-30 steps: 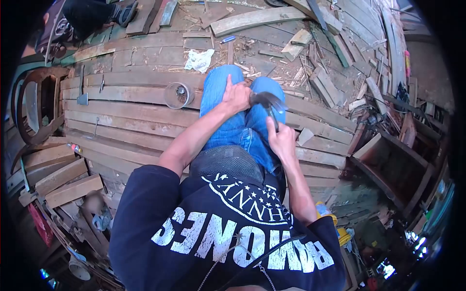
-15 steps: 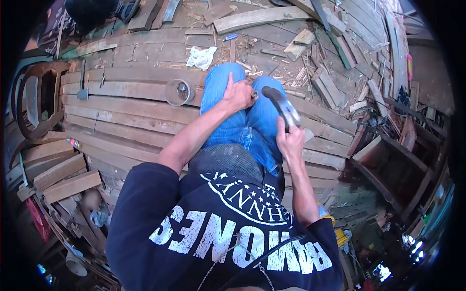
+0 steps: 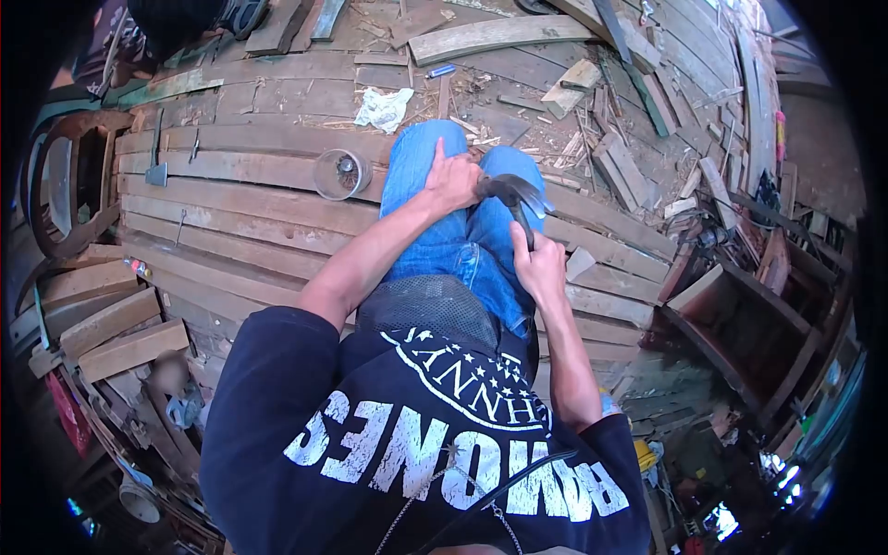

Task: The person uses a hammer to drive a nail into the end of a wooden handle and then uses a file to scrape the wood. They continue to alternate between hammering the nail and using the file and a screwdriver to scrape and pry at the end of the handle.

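Note:
My right hand (image 3: 542, 268) is wrapped around the handle of a claw hammer (image 3: 511, 191). The hammer's striking face is right at the front of my left hand (image 3: 450, 181), its claw pointing right over my knee. That left hand is closed above my left knee, index finger stretched along the jeans (image 3: 416, 239). It grips a round-ended handle whose tip the hammer head now covers; the rest is hidden by the fist, so I cannot tell the tool's kind. Left of the knees a clear plastic tub (image 3: 342, 175) with small dark bits inside stands on the planks.
Long wooden planks (image 3: 250, 211) lie side by side under me. A hatchet (image 3: 157, 153) rests on them at the left. Ahead are a white cloth (image 3: 383, 109), a blue lighter-like item (image 3: 441, 71) and wood offcuts (image 3: 622, 166). Another person's dark clothing (image 3: 171, 28) shows at top left.
The hammer has swung left and its head has come down onto the front of my left fist. My right hand shifted slightly left and down; the left stayed in place.

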The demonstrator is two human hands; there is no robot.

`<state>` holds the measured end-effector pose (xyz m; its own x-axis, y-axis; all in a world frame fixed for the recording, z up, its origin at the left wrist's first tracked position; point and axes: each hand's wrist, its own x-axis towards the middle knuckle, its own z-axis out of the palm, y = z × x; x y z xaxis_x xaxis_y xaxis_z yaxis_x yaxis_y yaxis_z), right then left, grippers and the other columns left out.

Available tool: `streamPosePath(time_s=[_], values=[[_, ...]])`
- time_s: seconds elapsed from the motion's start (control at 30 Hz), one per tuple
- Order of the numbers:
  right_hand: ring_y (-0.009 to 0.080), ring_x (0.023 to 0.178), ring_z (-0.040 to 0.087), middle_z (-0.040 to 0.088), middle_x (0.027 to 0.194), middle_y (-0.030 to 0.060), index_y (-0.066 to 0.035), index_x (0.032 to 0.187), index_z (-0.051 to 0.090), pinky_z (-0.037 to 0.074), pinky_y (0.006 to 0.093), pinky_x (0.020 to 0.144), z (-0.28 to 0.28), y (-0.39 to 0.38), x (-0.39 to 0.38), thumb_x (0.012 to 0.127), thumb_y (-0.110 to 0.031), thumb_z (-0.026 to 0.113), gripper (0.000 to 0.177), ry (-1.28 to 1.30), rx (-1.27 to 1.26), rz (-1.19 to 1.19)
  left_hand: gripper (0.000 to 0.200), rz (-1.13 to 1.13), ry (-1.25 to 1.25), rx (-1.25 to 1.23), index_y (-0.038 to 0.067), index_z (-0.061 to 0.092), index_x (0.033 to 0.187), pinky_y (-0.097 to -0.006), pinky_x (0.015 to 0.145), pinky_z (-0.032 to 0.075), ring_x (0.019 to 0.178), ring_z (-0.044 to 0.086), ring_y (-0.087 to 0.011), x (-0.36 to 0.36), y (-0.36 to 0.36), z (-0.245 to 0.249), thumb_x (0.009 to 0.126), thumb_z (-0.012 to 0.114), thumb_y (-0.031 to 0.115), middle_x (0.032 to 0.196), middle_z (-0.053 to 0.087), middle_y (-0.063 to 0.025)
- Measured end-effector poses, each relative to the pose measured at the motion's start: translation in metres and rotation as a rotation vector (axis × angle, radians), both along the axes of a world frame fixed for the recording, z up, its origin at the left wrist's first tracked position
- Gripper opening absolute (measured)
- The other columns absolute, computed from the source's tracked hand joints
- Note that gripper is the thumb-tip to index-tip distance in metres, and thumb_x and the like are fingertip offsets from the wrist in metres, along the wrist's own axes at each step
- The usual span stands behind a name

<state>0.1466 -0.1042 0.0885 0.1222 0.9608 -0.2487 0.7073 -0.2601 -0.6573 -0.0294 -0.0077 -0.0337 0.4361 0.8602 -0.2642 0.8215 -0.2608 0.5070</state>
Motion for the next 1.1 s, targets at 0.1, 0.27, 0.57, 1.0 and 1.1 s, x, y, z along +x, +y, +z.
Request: streamPosePath(time_s=[0.1, 0.27, 0.57, 1.0, 1.1], values=[[0.0376, 0.051, 0.061, 0.057, 0.054, 0.0211, -0.001, 0.078, 0.068, 0.045, 0.045, 0.05, 0.014, 0.008, 0.002, 0.089, -0.04, 0.061, 0.041, -0.104, -0.081, 0.035, 0.025, -0.047, 0.092, -0.125, 0.015, 0.073, 0.09, -0.0647, 0.108, 0.014, 0.115, 0.057, -0.0257, 0.001, -0.001, 0.008, 0.077, 0.065, 0.035, 0.105, 0.068, -0.0129], [0.0408, 0.056, 0.061, 0.058, 0.058, 0.0236, 0.001, 0.079, 0.068, 0.047, 0.0472, 0.054, -0.003, 0.007, -0.007, 0.089, -0.044, 0.058, 0.047, -0.05, -0.11, -0.058, 0.027, 0.01, 0.095, -0.082, 0.015, 0.074, 0.09, -0.0634, 0.109, 0.014, 0.114, 0.057, -0.027, 0.001, 0.0, 0.002, 0.077, 0.064, 0.037, 0.108, 0.067, -0.0143], [0.0422, 0.063, 0.063, 0.058, 0.06, 0.0273, 0.002, 0.08, 0.066, 0.048, 0.0494, 0.057, 0.011, 0.005, -0.011, 0.091, -0.045, 0.054, 0.05, -0.058, -0.111, -0.083, 0.023, -0.01, 0.122, -0.12, 0.019, 0.074, 0.09, -0.0632, 0.11, 0.013, 0.117, 0.056, -0.0268, 0.0, 0.001, 0.006, 0.075, 0.066, 0.035, 0.112, 0.066, -0.0129], [0.0433, 0.058, 0.061, 0.057, 0.058, 0.026, 0.002, 0.074, 0.066, 0.046, 0.0498, 0.055, -0.006, 0.012, -0.006, 0.091, -0.044, 0.056, 0.05, -0.195, -0.094, 0.033, 0.02, 0.001, 0.047, -0.02, 0.016, 0.073, 0.083, -0.0647, 0.108, 0.013, 0.107, 0.06, -0.0263, 0.002, 0.004, 0.004, 0.077, 0.061, 0.03, 0.096, 0.068, -0.011], [0.0419, 0.058, 0.062, 0.057, 0.058, 0.026, 0.002, 0.07, 0.064, 0.045, 0.0467, 0.054, 0.031, 0.017, -0.004, 0.092, -0.041, 0.056, 0.049, -0.074, -0.14, -0.075, 0.023, -0.005, 0.107, -0.104, 0.019, 0.074, 0.09, -0.0645, 0.109, 0.013, 0.115, 0.057, -0.0245, 0.002, -0.001, 0.005, 0.078, 0.062, 0.035, 0.101, 0.069, -0.0084]])
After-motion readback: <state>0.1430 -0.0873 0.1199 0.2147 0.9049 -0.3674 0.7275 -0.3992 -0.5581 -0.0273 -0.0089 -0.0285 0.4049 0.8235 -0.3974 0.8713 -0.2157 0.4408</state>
